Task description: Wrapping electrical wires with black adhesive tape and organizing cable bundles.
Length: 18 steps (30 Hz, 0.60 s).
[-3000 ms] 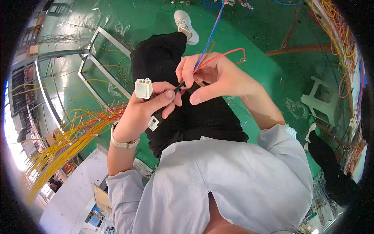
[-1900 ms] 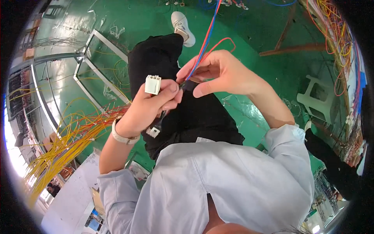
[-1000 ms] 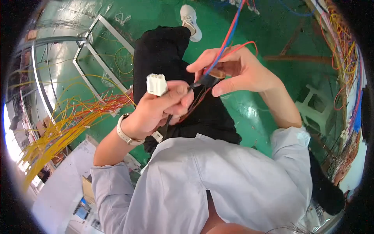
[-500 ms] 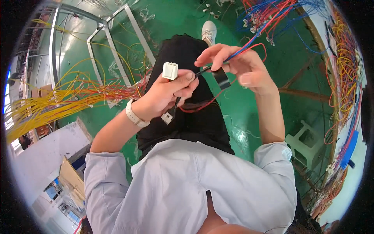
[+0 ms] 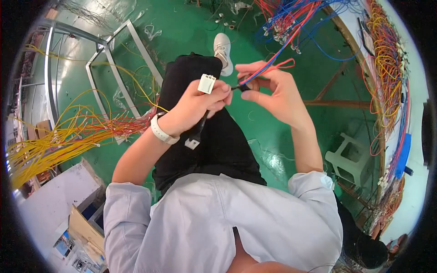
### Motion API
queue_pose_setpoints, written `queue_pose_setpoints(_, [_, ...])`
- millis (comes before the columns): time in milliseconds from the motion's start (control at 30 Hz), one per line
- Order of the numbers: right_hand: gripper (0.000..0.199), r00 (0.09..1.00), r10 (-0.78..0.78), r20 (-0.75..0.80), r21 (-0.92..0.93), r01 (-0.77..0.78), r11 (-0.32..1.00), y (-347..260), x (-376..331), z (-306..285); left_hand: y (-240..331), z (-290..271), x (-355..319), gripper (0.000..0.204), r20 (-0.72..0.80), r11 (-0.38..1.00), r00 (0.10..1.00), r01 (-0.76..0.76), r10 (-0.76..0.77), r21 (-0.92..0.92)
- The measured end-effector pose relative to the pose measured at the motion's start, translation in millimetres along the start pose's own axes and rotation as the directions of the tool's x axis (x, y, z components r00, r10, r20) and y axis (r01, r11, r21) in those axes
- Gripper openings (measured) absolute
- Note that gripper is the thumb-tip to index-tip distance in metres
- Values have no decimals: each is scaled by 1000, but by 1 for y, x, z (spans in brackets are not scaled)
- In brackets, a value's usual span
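My left hand (image 5: 202,98), with a white band on its wrist, is closed on a wire harness. A white multi-pin connector (image 5: 206,84) sticks up above its fingers. Below the hand hangs a black-covered branch (image 5: 196,132) of the harness, ending in a smaller white connector (image 5: 192,144). Close by on the right, my right hand (image 5: 273,88) pinches black tape (image 5: 245,86) against the dark stretch of the harness between both hands. Red and blue wires (image 5: 268,65) run from there up past the right fingers. The fingers partly hide the tape.
Yellow and red wire bundles (image 5: 77,136) spread at the left by a metal frame (image 5: 111,68). Red and blue wires (image 5: 291,27) hang at the upper right. A board with bundled wires (image 5: 387,91) lines the right side, near a pale plastic stool (image 5: 350,157).
My right hand has come in toward the left hand and closed on the black tape, which was hanging below its looser fingers. The lower connector has swung and turned.
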State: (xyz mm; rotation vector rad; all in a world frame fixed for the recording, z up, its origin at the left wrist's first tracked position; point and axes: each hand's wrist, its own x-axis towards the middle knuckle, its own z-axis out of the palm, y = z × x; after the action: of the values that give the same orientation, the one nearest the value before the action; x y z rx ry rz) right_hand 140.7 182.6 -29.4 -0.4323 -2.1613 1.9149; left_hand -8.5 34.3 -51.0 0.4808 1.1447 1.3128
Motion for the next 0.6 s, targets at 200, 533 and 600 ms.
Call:
queue_pose_setpoints(200, [44,947,-79,-313,-160,29,987,26,17,21,9,-13,-7,27,267,891,912,378,-312,-252])
queue_pose_setpoints(533, [27,990,52,131,683,-129,719,24,8,22,7,-10,-16,24,174,906,932,353,-319,-233])
queue_pose_setpoints(600, [33,961,231,152,363,-272,891,20,0,12,10,-9,-15,25,171,902,925,371,-339,-222])
